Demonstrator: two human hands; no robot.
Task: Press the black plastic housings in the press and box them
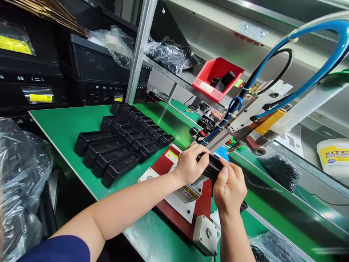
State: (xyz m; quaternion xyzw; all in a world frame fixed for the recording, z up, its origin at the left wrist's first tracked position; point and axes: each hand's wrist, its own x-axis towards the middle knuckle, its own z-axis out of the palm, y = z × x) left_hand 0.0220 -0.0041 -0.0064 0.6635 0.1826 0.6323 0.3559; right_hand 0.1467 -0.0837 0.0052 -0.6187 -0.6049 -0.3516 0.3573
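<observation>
Between both hands is a black plastic housing [212, 166], held above the fixture of a bench press. My left hand [192, 163] is closed on its left end, thumb and fingers pinching it. On the other end, my right hand [230, 185] grips it with the thumb on the near side. Just beyond it hangs the press head [259, 145], with blue air hoses. Below lies the red and white press base [188, 213], partly hidden by my left forearm. Rows of similar black housings [120, 167] stand on the green table to the left.
A grey button box [205, 234] sits at the base's near corner. On the rail above is a red bin [218, 78] with black parts. Black crates [92, 69] and plastic wrap [21, 182] line the left. A person's hand [216, 115] shows beyond the table.
</observation>
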